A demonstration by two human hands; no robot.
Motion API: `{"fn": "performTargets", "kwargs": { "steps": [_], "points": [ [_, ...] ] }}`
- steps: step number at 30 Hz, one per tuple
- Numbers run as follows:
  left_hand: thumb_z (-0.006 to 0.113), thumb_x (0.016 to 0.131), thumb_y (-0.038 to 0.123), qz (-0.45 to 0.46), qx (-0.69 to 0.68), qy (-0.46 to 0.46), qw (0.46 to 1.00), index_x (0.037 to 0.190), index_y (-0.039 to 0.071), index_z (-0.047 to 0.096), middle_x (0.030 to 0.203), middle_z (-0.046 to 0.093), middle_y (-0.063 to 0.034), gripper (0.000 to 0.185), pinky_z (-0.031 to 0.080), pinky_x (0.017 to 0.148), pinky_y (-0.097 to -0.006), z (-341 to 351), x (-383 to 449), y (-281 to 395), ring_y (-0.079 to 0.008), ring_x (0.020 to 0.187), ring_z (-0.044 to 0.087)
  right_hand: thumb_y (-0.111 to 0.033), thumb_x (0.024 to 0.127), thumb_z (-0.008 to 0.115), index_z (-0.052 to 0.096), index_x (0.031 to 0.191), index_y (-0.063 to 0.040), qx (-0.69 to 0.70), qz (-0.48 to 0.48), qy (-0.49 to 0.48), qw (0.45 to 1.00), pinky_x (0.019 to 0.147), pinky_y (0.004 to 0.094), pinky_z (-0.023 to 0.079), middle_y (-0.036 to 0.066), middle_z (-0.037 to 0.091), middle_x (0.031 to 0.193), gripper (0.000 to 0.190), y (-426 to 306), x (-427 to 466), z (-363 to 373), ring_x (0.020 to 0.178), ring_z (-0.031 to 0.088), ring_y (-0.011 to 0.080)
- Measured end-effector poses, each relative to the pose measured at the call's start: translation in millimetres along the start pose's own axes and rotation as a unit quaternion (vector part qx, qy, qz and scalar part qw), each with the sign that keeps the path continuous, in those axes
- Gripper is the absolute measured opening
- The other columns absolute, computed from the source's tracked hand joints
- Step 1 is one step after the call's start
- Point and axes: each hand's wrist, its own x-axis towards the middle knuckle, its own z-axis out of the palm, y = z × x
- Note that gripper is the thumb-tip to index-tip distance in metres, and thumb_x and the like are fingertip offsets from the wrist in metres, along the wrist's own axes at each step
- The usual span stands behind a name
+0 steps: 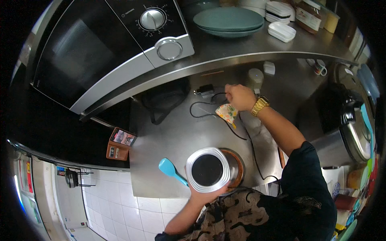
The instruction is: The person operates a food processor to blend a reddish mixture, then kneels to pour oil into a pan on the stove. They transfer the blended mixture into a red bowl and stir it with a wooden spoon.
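Observation:
Close below the camera, my left hand (208, 194) grips a round silver-rimmed container (190, 171) with a dark circular centre. Partly hidden behind it is a round vessel (240, 164) with a brown-orange inner edge. My right hand (240, 98), wearing a gold-coloured watch (260, 106), is farther off over the steel counter (169, 135) with its fingers curled. A floral-patterned cloth item (225, 113) shows just under that hand, and a black cable (193, 111) runs up to its fingers. Whether those fingers hold either one is unclear.
A turquoise spatula (166, 166) lies left of the container. A phone in a brown wallet case (118, 150) stands at the counter's left edge. Above the counter, a steel shelf (241, 49) carries a microwave (84, 51) and green plates (229, 18). Black appliances (346, 99) stand right.

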Motion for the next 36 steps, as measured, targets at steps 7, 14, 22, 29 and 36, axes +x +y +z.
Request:
{"fn": "performTargets", "kwargs": {
  "steps": [7,14,22,29,36],
  "points": [
    [0.093,0.07,0.012,0.01,-0.096,0.079,0.992,0.125,0.0,0.065,0.119,0.069,-0.0097,0.063,0.051,0.1,-0.0375,-16,100,31,-0.0213,0.109,0.066,-0.008,0.088,0.06,0.061,0.109,0.001,-0.038,0.08,0.039,0.995,0.087,0.0523,0.054,0.027,0.067,0.106,0.023,82,-52,16,0.1,0.066,0.0458],
    [0.096,0.067,0.015,0.042,-0.023,0.188,0.981,0.135,-0.002,0.041,0.129,0.058,-0.0164,0.089,0.047,0.104,-0.0396,-16,181,-57,-0.0262,0.119,0.059,-0.016,0.089,0.062,0.063,0.107,-0.001,-0.117,0.065,-0.039,0.99,0.084,0.0519,0.055,0.022,0.07,0.107,0.024,-11,-132,-31,0.097,0.069,0.0421],
    [0.097,0.065,0.018,-0.001,0.047,0.173,0.984,0.13,-0.003,0.037,0.126,0.057,-0.0195,0.091,0.047,0.103,-0.0406,2,170,-106,-0.0286,0.118,0.059,-0.041,0.093,0.069,0.066,0.108,0.0,0.011,0.139,-0.126,0.982,0.077,0.0466,0.057,0.022,0.074,0.098,0.044,-59,-220,-32,0.089,0.073,0.0381],
    [0.098,0.065,0.018,-0.012,0.062,0.156,0.986,0.135,0.0,0.033,0.131,0.058,-0.0189,0.097,0.048,0.103,-0.0431,10,152,-124,-0.0307,0.12,0.061,-0.065,0.09,0.068,0.058,0.128,0.008,0.237,0.185,-0.093,0.949,0.084,0.0422,0.057,0.029,0.07,0.107,0.083,-64,-240,9,0.097,0.072,0.0388],
    [0.088,0.082,0.022,-0.138,0.004,0.111,0.984,0.142,-0.004,0.04,0.137,0.054,-0.0167,0.081,0.044,0.109,-0.0424,-30,105,-125,-0.0289,0.131,0.052,-0.06,0.087,0.075,0.046,0.136,0.008,0.275,0.187,-0.07,0.94,0.09,0.0415,0.055,0.031,0.066,0.117,0.089,-75,-249,37,0.108,0.069,0.0361]
  ]
}}
